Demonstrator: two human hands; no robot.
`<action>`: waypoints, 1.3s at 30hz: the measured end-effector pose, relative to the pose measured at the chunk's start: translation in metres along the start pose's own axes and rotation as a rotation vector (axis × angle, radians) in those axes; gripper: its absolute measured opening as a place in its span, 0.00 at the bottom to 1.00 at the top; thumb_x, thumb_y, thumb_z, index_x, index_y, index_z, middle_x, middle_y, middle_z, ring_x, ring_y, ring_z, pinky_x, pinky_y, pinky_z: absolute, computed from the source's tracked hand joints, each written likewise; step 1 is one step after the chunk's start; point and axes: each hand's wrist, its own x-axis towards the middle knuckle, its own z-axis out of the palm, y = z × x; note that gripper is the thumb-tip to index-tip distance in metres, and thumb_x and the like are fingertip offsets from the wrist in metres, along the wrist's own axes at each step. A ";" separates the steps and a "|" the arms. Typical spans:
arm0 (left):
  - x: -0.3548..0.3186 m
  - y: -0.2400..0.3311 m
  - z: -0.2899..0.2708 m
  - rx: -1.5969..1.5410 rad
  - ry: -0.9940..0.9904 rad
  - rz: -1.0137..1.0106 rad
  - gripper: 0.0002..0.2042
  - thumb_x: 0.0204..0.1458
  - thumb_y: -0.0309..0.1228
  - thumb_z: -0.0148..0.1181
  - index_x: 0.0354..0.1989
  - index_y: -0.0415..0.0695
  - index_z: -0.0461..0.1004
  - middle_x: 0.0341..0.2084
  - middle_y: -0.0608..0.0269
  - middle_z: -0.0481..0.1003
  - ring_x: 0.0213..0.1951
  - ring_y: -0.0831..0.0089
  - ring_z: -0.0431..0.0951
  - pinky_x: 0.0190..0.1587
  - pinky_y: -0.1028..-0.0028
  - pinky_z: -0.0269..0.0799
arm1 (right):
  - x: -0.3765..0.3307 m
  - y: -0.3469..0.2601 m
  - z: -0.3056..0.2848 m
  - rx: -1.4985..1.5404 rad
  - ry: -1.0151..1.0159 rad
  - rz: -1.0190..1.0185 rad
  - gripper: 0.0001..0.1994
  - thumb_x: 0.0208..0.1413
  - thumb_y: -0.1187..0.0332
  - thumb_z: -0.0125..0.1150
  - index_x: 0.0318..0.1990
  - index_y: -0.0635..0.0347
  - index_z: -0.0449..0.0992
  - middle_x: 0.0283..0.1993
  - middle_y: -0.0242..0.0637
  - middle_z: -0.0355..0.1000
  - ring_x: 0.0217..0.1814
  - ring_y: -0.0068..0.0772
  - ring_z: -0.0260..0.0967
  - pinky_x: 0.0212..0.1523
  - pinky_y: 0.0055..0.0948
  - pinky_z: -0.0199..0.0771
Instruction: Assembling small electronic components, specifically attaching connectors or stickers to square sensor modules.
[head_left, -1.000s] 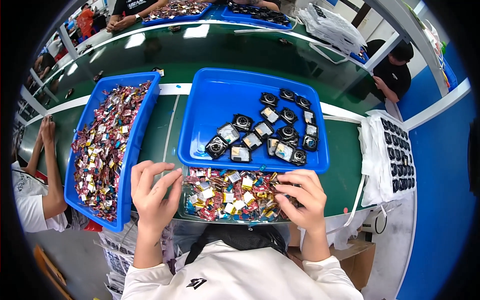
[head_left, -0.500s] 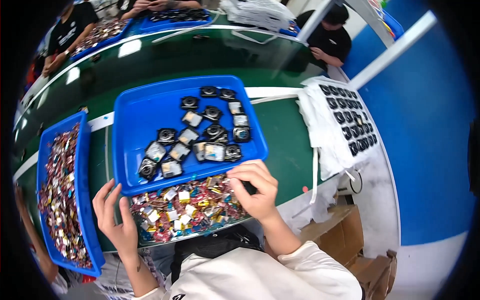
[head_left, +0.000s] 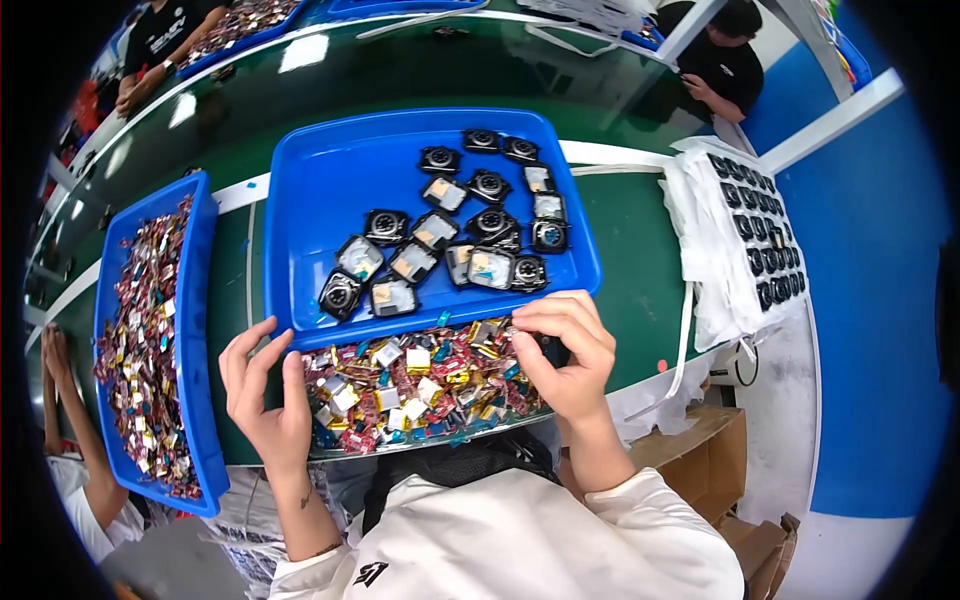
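My left hand (head_left: 268, 395) is open, its fingers spread upward beside the near left corner of the blue tray (head_left: 335, 150). At the tray's near right corner, my right hand (head_left: 572, 358) is curved, with a gap between thumb and fingers. A small black thing (head_left: 553, 350) shows in that gap; I cannot tell whether the hand touches it. Black watch-like cases (head_left: 490, 228) lie in the tray, some with round faces up and others showing pale square sides. Between my hands, against the tray's near side, spreads a pile of small red, yellow and silver electronic parts (head_left: 415, 385).
A long blue bin (head_left: 195, 400) full of similar parts stands at left on the green table (head_left: 640, 240). White sheets (head_left: 695, 220) at right bear rows of black pieces (head_left: 760, 230). Cardboard boxes (head_left: 715, 450) are below. Other people sit across the table and at left.
My view has shifted, so the tray, pile and bins appear farther right and slightly higher. Both hands stay beside the tray in nearly the same pose. The cases look unmoved.
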 end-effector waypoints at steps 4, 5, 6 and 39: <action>0.000 -0.002 -0.001 0.011 -0.025 0.050 0.08 0.44 0.20 0.63 0.34 0.39 0.79 0.40 0.57 0.76 0.46 0.59 0.71 0.50 0.64 0.66 | 0.008 -0.016 0.005 -0.157 -0.128 -0.037 0.08 0.42 0.74 0.68 0.33 0.60 0.80 0.37 0.35 0.75 0.39 0.35 0.68 0.38 0.30 0.69; 0.001 -0.002 -0.003 0.017 -0.025 0.058 0.07 0.44 0.20 0.63 0.34 0.40 0.79 0.40 0.57 0.76 0.46 0.59 0.71 0.50 0.64 0.66 | 0.015 -0.025 0.007 -0.228 -0.179 -0.030 0.09 0.44 0.72 0.67 0.35 0.59 0.80 0.40 0.34 0.74 0.41 0.36 0.67 0.40 0.32 0.67; 0.001 -0.002 -0.004 0.014 -0.016 0.051 0.07 0.44 0.20 0.63 0.33 0.40 0.79 0.40 0.57 0.76 0.46 0.59 0.71 0.50 0.64 0.66 | 0.021 -0.031 0.010 -0.301 -0.229 -0.025 0.11 0.45 0.69 0.67 0.38 0.58 0.80 0.42 0.34 0.73 0.44 0.37 0.66 0.42 0.33 0.65; 0.009 0.053 0.007 -0.400 -0.284 0.120 0.13 0.38 0.23 0.69 0.36 0.42 0.80 0.32 0.63 0.77 0.33 0.67 0.70 0.34 0.72 0.65 | 0.017 -0.052 0.020 0.453 -0.162 0.364 0.09 0.50 0.77 0.65 0.40 0.64 0.81 0.33 0.39 0.76 0.30 0.25 0.72 0.30 0.21 0.70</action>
